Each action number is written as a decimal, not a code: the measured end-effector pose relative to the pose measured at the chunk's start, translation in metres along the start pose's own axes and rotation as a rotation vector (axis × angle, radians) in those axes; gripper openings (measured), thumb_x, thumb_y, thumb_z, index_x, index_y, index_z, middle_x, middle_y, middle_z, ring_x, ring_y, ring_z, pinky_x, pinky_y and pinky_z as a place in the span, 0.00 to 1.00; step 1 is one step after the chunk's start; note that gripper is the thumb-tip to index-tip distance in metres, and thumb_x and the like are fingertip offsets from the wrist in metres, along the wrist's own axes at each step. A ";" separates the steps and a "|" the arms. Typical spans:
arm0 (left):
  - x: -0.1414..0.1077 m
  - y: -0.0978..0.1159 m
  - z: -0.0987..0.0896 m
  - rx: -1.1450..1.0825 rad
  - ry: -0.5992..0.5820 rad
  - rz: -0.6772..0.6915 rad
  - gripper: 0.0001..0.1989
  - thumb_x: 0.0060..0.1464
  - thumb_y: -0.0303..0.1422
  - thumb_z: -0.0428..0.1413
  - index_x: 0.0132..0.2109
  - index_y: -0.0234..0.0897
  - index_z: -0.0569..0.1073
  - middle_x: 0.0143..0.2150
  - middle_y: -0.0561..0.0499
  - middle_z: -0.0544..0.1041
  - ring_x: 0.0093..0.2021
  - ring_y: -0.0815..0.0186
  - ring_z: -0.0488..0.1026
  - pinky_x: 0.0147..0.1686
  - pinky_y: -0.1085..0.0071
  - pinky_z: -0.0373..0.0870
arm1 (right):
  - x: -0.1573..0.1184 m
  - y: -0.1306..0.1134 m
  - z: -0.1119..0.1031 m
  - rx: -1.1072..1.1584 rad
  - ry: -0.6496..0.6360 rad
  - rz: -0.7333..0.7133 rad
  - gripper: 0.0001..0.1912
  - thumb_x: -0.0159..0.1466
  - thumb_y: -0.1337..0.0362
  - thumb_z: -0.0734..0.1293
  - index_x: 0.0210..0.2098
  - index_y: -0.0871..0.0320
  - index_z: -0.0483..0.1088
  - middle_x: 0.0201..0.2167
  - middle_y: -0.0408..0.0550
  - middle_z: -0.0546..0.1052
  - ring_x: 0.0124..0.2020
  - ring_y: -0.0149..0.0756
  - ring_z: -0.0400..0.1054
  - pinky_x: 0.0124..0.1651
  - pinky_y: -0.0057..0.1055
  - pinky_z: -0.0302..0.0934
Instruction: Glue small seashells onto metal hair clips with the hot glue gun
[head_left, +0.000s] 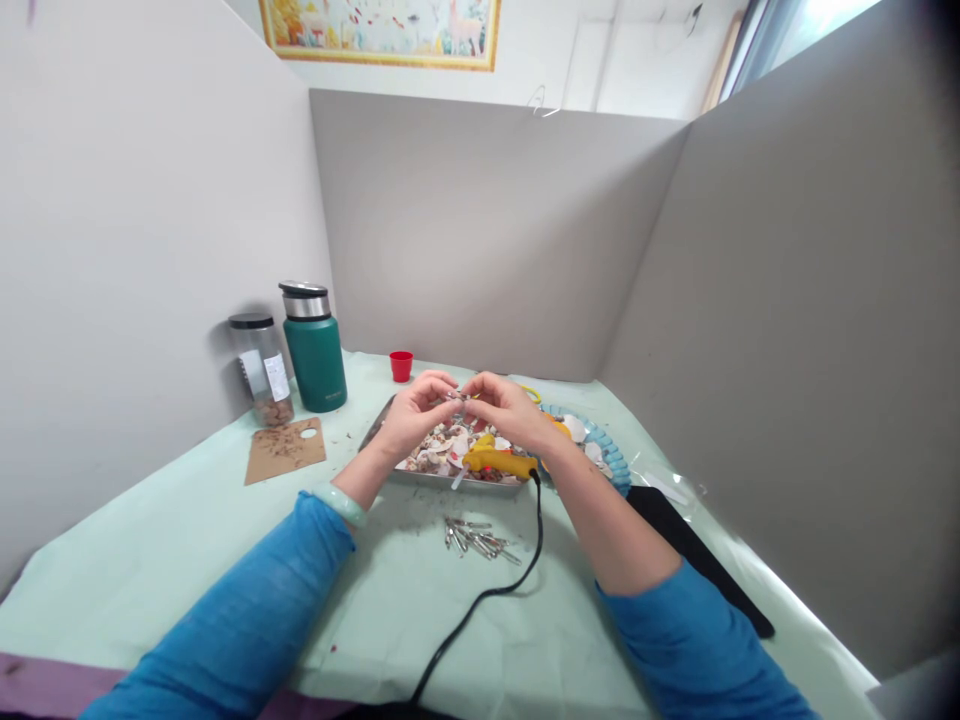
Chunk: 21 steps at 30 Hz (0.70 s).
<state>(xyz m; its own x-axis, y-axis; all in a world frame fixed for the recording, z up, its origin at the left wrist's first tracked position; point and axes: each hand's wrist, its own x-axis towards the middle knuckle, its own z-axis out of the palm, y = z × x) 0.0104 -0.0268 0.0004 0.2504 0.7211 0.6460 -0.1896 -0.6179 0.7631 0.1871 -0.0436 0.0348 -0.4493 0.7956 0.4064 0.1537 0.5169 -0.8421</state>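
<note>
"Above the metal tray (420, 480), what are the left hand (415, 412) and right hand (508, 408) doing?"

"Both pinch 1 small piece (459, 397), too tiny to identify."

"And the yellow glue gun (506, 462)?"

"At the tray's near edge; silvery metal pieces (480, 541) lie in front of the tray."

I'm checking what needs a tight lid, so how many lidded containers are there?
2: the jar at the back left, and the green bottle just to its right. Neither is hidden; I see no others.

Rumpled blue sleeves (247, 600), pale green bangle (343, 504) at left
</note>
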 end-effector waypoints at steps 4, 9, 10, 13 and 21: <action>0.000 0.001 0.001 -0.011 0.007 -0.042 0.07 0.48 0.33 0.61 0.33 0.34 0.73 0.44 0.49 0.66 0.31 0.73 0.69 0.28 0.75 0.71 | 0.000 -0.002 0.000 0.012 -0.002 0.024 0.09 0.57 0.59 0.66 0.33 0.58 0.65 0.25 0.41 0.71 0.25 0.28 0.67 0.29 0.27 0.63; 0.002 0.001 0.004 -0.044 0.045 -0.096 0.11 0.43 0.34 0.63 0.33 0.33 0.73 0.45 0.47 0.68 0.30 0.72 0.69 0.26 0.74 0.71 | 0.001 0.000 0.000 0.002 0.017 0.036 0.08 0.58 0.59 0.65 0.31 0.58 0.64 0.23 0.40 0.70 0.24 0.28 0.66 0.28 0.27 0.63; 0.002 0.002 0.004 -0.049 0.052 -0.105 0.12 0.42 0.33 0.64 0.35 0.33 0.73 0.45 0.47 0.68 0.31 0.72 0.69 0.25 0.74 0.71 | 0.001 0.001 0.000 0.001 0.017 0.031 0.08 0.58 0.59 0.65 0.31 0.58 0.64 0.23 0.40 0.70 0.24 0.28 0.66 0.29 0.27 0.63; 0.003 0.002 0.004 -0.053 0.070 -0.124 0.15 0.42 0.33 0.64 0.39 0.34 0.73 0.44 0.47 0.70 0.30 0.72 0.69 0.25 0.75 0.71 | 0.002 0.005 -0.001 -0.016 0.023 0.011 0.07 0.58 0.60 0.64 0.32 0.57 0.64 0.24 0.40 0.70 0.24 0.29 0.66 0.29 0.27 0.62; 0.002 0.001 0.002 -0.028 0.090 -0.146 0.12 0.49 0.38 0.59 0.36 0.32 0.73 0.36 0.48 0.73 0.30 0.70 0.70 0.27 0.72 0.72 | 0.001 0.009 -0.003 -0.282 0.120 -0.057 0.04 0.58 0.63 0.62 0.33 0.56 0.66 0.25 0.40 0.70 0.25 0.30 0.65 0.29 0.27 0.58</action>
<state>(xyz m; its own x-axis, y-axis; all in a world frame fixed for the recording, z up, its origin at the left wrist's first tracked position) 0.0123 -0.0265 0.0022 0.1911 0.8283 0.5267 -0.1844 -0.4967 0.8481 0.1902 -0.0373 0.0291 -0.3594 0.7859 0.5033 0.3768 0.6156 -0.6922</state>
